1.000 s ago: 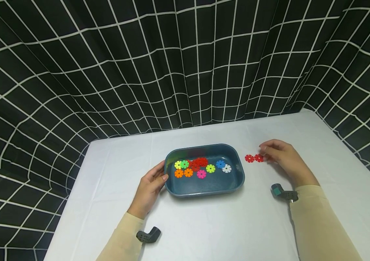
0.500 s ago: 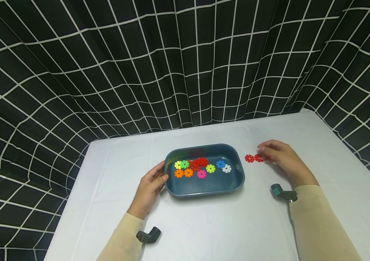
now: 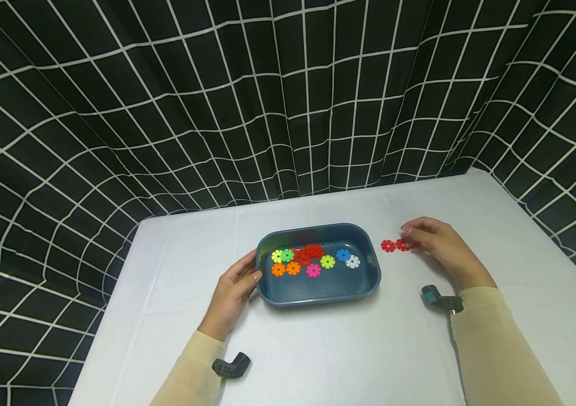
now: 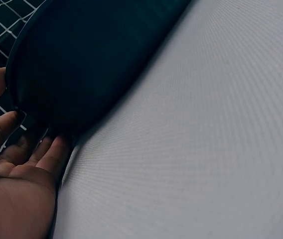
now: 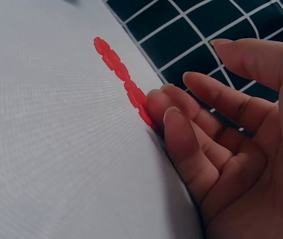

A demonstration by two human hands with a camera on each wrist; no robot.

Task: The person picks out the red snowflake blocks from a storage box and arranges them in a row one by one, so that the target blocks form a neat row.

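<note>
over the last second i see almost no change: the two red discs [image 3: 388, 246] lie flat on the worktop [image 3: 333, 361], just left of my right hand [image 3: 435, 239], whose loosely bent fingers (at most brushing the nearer disc) grip nothing. so i judge their row undisturbed. my left hand [image 3: 234, 287] pinches the near end of the tray [image 3: 318, 292], which holds more coloured discs [image 3: 313, 270].

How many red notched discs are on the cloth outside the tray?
2: one red disc right of the tray, and a second red disc beside it, partly covered by the right hand. Others may be hidden there.
</note>
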